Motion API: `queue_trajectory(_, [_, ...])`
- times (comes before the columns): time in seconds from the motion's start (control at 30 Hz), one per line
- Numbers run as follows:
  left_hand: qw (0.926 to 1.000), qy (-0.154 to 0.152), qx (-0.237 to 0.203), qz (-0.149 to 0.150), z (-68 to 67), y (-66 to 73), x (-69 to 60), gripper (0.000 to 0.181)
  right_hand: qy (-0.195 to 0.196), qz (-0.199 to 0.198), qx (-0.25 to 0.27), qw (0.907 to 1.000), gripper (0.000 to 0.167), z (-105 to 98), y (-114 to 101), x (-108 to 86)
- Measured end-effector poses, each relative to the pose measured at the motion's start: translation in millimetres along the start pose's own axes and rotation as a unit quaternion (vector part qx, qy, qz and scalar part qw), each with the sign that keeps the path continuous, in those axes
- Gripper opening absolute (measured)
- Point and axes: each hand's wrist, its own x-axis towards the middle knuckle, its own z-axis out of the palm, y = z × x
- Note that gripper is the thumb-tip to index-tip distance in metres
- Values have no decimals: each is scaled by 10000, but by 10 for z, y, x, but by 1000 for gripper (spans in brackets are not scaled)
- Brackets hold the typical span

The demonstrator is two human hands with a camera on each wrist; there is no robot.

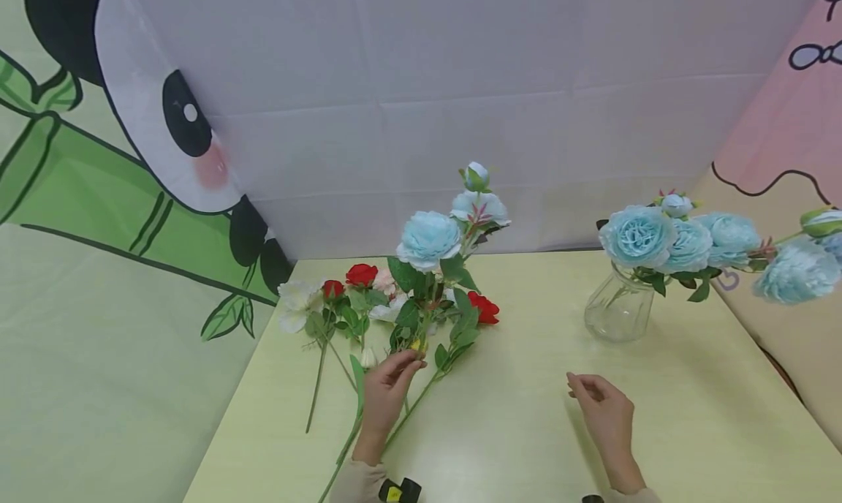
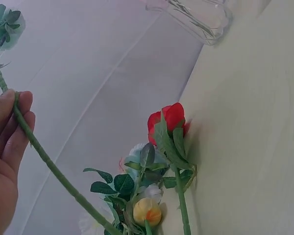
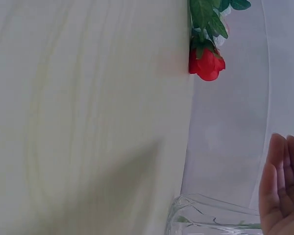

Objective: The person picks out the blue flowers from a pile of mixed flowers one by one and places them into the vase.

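Note:
My left hand [image 1: 388,393] pinches the green stem [image 2: 56,171] of an artificial blue flower [image 1: 430,240] between thumb and fingers. The flower stands upright above the other flowers, with a second pale blue bloom and a bud at its top. Over the table on the right, my right hand [image 1: 605,415] hangs with loosely bent fingers and nothing in them. It is nearest a clear glass vase [image 1: 617,316], whose side also shows beside the hand in the right wrist view. Blue flowers [image 1: 638,236] fill the vase and lean to the right.
Loose artificial flowers lie on the left of the table [image 1: 526,415]: red roses [image 1: 484,308], a white flower [image 1: 299,302] and a yellow bud [image 2: 147,211]. Their stems point toward the front edge. A pale cloth backdrop [image 1: 460,72] hangs behind the table.

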Motion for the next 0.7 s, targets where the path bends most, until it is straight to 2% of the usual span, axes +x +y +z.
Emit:
queue_trajectory(0.1, [9997,-164,101,149,46,4,-15,17,-24,-32,54,10000,16,5,-54,-9])
queue_trajectory(0.27, [9988,-260,294,307,126,58,-27,18,-88,-90,203,9997,18,12,-39,-1])
queue_trajectory(0.33, [9985,-292,339,301,166,101,-33,17,-188,-225,403,9988,20,39,69,30])
queue_trajectory(0.43, [9976,-412,338,434,235,161,-41,15,-271,-402,764,9959,19,146,349,104])
queue_trajectory(0.47, [9974,-451,287,480,257,172,-47,15,-329,-501,935,9938,18,188,462,136])
queue_trajectory(0.5, [9975,-490,218,465,280,184,-54,16,-467,-709,1355,9871,17,185,472,134])
queue_trajectory(0.57, [9971,-556,120,508,324,194,-67,17,-486,-715,1529,9845,15,260,601,163])
queue_trajectory(0.63, [9969,-598,76,511,366,201,-83,17,-518,-706,1618,9829,16,287,615,160])
queue_trajectory(0.7, [9967,-657,104,476,403,206,-100,17,-534,-788,1676,9813,16,263,500,127])
